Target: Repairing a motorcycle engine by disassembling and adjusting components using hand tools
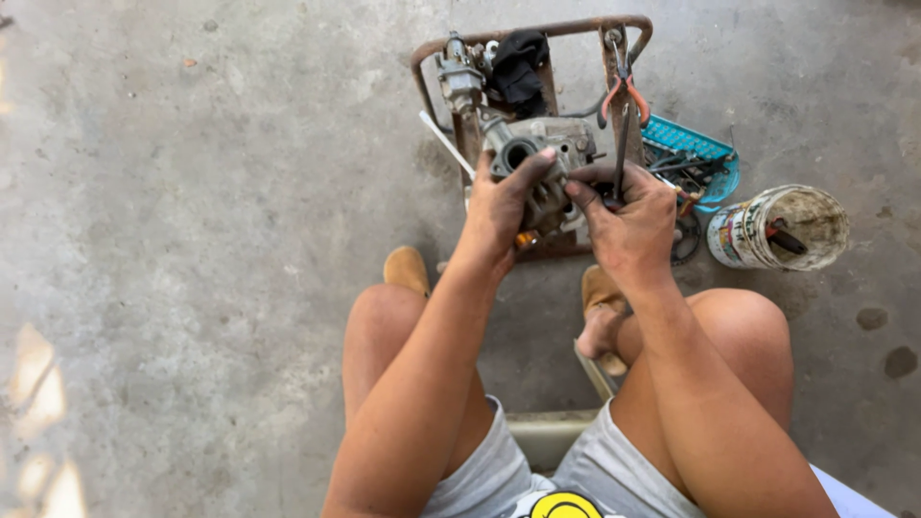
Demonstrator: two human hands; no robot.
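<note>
While the person sits low with knees spread, both hands meet over a rusty frame [451,43] on the concrete floor [192,240], keeping the work close and steady. At centre, the left hand [499,206] wraps its fingers around a grey metal carburetor [537,153], thumb across the round opening, apparently to brace it. At 3 o'clock from it, the right hand [628,216] pinches a thin dark tool [622,144] upright, its tip hidden against the part. Red-handled pliers [624,96] hang on the frame at 12 o'clock, within reach. A blue tray [705,153] of tools and a grimy bucket [782,225] sit at 3 o'clock, beside the working hand.
</note>
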